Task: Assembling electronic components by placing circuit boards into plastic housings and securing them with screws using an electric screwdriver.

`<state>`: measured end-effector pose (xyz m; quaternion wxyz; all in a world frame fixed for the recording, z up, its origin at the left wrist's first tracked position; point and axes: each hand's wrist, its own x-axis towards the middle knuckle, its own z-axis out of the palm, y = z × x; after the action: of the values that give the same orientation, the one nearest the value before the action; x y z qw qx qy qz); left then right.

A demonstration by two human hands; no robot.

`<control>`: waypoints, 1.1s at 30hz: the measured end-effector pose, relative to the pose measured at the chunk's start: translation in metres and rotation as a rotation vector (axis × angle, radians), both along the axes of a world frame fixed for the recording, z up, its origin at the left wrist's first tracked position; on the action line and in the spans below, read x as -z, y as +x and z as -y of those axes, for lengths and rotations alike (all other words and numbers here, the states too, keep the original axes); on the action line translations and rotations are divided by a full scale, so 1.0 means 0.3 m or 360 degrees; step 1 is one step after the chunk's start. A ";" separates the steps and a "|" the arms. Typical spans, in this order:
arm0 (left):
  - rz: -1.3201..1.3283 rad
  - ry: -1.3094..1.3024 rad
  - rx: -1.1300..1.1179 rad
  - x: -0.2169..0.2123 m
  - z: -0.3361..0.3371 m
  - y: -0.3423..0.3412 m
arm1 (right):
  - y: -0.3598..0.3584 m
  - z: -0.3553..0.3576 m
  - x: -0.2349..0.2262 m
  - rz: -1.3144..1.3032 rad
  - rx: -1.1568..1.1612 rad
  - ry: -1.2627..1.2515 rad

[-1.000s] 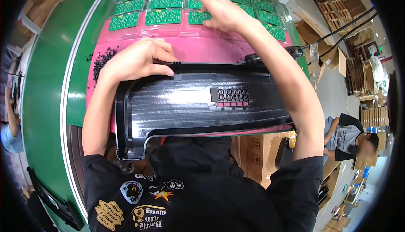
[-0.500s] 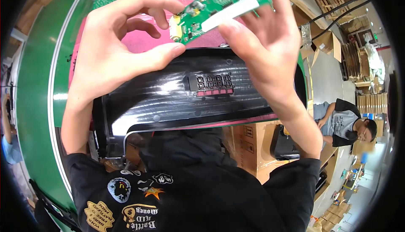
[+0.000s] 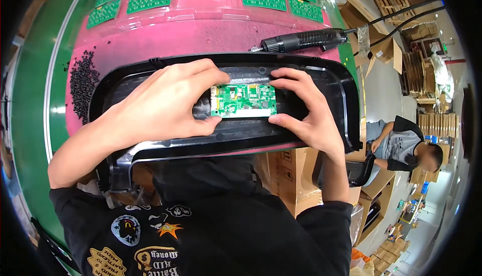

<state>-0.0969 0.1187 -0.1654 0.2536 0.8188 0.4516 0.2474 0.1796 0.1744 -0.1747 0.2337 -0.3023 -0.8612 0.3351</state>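
A green circuit board (image 3: 243, 101) lies level over the middle of a long black plastic housing (image 3: 337, 92), component side up, with a white strip along its near edge. It covers the spot where the digit-shaped cutouts were. My left hand (image 3: 175, 100) pinches the board's left end, forefinger at the far corner and thumb at the near one. The right end sits between the fingers and thumb of my right hand (image 3: 314, 113). Whether the board rests fully on the housing, I cannot tell.
Beyond the housing lies a black electric screwdriver (image 3: 304, 41) on a pink mat (image 3: 201, 35). Small black screws (image 3: 83, 85) are heaped at left. A clear tray (image 3: 208, 14) of several green boards stands at the back. Another person (image 3: 401, 143) sits at right, past a cardboard box (image 3: 288, 175).
Both hands have brought the circuit board down and nearer, from a tilted hold above the far side to level over the housing's middle. The view has shifted, showing the screwdriver and screws.
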 end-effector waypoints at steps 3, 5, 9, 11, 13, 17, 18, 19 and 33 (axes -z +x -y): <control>-0.0072 -0.0027 -0.0003 0.009 0.001 0.006 | -0.003 -0.005 0.009 0.0064 -0.0022 0.0012; -0.0081 -0.0056 0.0001 0.014 -0.004 0.007 | -0.009 -0.006 0.017 0.0135 -0.0019 0.0099; -0.0141 -0.0154 -0.0038 0.001 -0.005 0.012 | -0.011 -0.003 0.020 0.0165 -0.0013 0.0126; -0.0140 -0.0136 -0.0048 0.003 -0.004 0.013 | -0.011 -0.003 0.017 0.0182 -0.0016 0.0147; -0.0140 -0.0115 -0.0057 0.007 -0.008 0.012 | -0.011 -0.003 0.019 0.0177 -0.0015 0.0146; -0.0158 -0.0169 -0.0055 0.010 -0.013 0.014 | -0.012 -0.009 0.024 0.0180 -0.0014 0.0141; -0.0166 -0.0169 -0.0054 0.010 -0.014 0.015 | -0.011 -0.009 0.023 0.0181 -0.0011 0.0139; -0.0165 -0.0170 -0.0051 0.010 -0.015 0.015 | -0.011 -0.008 0.022 0.0186 -0.0008 0.0137; -0.0214 -0.0181 0.0076 0.004 -0.025 -0.009 | -0.026 -0.003 0.010 0.0155 0.0097 0.0039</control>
<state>-0.0996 0.1262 -0.1667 0.2746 0.8284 0.4614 0.1599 0.1719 0.1752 -0.1776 0.2053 -0.3414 -0.8660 0.3021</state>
